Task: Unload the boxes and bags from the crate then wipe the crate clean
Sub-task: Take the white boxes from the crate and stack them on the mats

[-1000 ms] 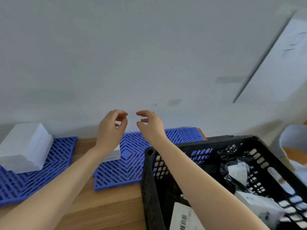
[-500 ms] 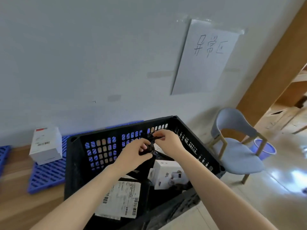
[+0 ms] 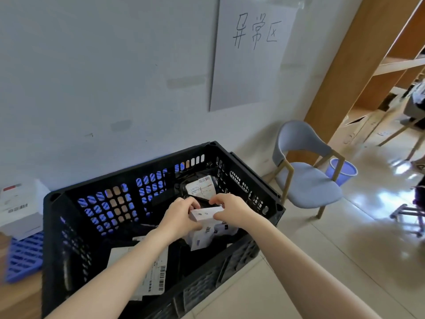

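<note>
Both ends of white box point(image 3: 206, 214) | pinched between fingers point(image 3: 217, 201) | in crate point(image 3: 128, 176)

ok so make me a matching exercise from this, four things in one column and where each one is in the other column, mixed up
Things
1. small white box
2. black bag with a label
3. blue bucket
4. large white box

Places
A. on the floor behind the chair
B. on the blue mat, left of the crate
C. held between the left hand and right hand
D. inside the crate, by its far wall

Pairs: 1-C, 2-D, 3-A, 4-B
</note>
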